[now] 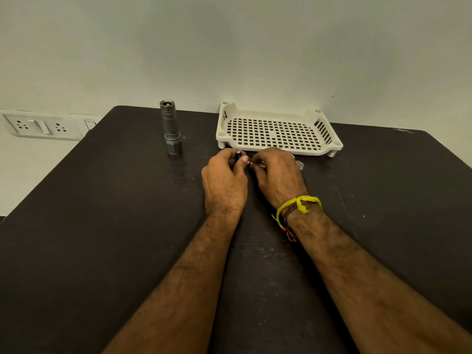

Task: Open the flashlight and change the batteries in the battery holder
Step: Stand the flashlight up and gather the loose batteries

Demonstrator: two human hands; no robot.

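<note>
Both my hands are working close together at mid counter (102,226), just near of the white tray (278,149). My left hand (224,180) is curled round a small dark cylinder, which I take for the battery holder (238,155); only its top end shows above the fingers. My right hand (278,175) pinches a thin piece with a coppery tip, probably a battery (251,162), pointed at the holder. The flashlight (170,126) stands upright and already open, far left of the hands, well apart from them. A small clear bit pokes out at the right of the right hand; I can't tell what it is. Step looks like seating a battery. Risks: the battery goes in the wrong way round since the fingers hide the markings, or it slips from the pinch and rolls off across the counter. An elbow swing left could also tip the flashlight.
</note>
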